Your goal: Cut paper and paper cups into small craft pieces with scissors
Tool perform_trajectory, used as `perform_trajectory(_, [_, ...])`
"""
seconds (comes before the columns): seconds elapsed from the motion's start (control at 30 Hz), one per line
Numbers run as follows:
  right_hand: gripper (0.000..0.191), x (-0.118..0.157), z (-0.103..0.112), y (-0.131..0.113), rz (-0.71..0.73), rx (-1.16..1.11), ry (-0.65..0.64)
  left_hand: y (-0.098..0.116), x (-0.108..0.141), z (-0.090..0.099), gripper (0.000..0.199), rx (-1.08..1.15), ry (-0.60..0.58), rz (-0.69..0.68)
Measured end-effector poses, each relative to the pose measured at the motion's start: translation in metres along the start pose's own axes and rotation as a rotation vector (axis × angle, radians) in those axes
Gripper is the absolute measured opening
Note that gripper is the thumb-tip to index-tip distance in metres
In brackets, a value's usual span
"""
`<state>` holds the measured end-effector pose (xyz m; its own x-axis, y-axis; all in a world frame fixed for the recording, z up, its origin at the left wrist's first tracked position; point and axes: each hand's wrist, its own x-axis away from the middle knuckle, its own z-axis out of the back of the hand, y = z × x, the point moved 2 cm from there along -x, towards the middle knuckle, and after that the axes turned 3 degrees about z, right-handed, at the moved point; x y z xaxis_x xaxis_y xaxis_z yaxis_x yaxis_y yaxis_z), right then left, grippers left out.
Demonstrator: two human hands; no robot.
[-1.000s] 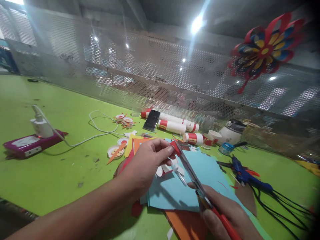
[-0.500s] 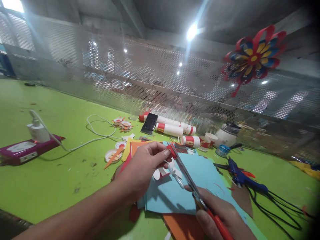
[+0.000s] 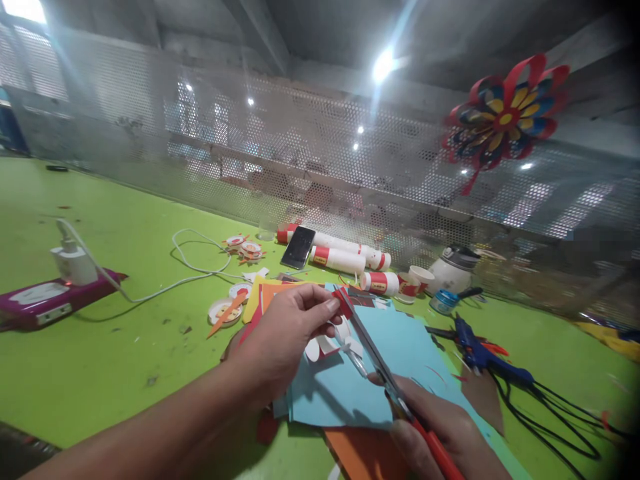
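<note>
Nearest to the camera, the right hand (image 3: pixel 440 423) is wrapped around the red handles of the scissors (image 3: pixel 375 357), whose blades point forward and to the left. A little farther, the left hand (image 3: pixel 295 320) pinches a small red piece (image 3: pixel 343 301) between thumb and finger, above the paper pile. The blades are right at this piece; whether it lies between them, I cannot tell. The fingertips are quite near the metal, so a slip of the blades could nick them, and a loose pinch could let the piece turn and give a crooked edge.

Under the hands are blue sheets (image 3: pixel 345 397) and white scraps (image 3: pixel 320 348); if the blades dip too low, they could catch these also. To the right, the glue gun (image 3: pixel 493 357) lies on the table (image 3: pixel 125 353) with black cables (image 3: pixel 523 413) beside it; a wide elbow could drag them. Farther back, the white-and-red cups (image 3: pixel 380 283) lie on their side and could roll if they are bumped.
</note>
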<state>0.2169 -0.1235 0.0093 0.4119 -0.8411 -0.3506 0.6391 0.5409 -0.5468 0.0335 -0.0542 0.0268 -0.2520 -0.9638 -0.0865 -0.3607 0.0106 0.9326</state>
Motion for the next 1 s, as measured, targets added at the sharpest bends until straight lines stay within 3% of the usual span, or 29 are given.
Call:
perform_trajectory(0.1, [0.033, 0.0, 0.0003, 0.0007, -0.007, -0.005, 0.043, -0.0008, -0.0007, 0.0007, 0.012, 0.0, 0.002, -0.001])
perform_trajectory(0.3, [0.034, -0.0012, 0.0017, 0.0005, 0.021, 0.045, -0.041, -0.002, -0.0018, 0.0014, 0.013, 0.008, 0.0, 0.003])
perform_trajectory(0.5, [0.033, -0.0008, 0.0009, -0.0029, 0.016, 0.009, 0.038, -0.0024, -0.0016, 0.0008, 0.014, 0.067, 0.002, 0.022])
perform_trajectory(0.7, [0.033, -0.0016, 0.0021, -0.0015, 0.067, 0.056, -0.042, -0.0025, -0.001, 0.0007, 0.014, 0.103, 0.005, 0.061])
perform_trajectory(0.87, [0.032, -0.001, 0.0013, -0.0044, 0.02, 0.032, 0.058, -0.0009, -0.0006, -0.0012, 0.013, 0.098, 0.003, 0.067])
perform_trajectory(1.0, [0.029, -0.0031, 0.0017, -0.0052, 0.037, 0.086, 0.026, -0.0011, 0.0001, -0.0014, 0.016, 0.097, 0.001, 0.076])
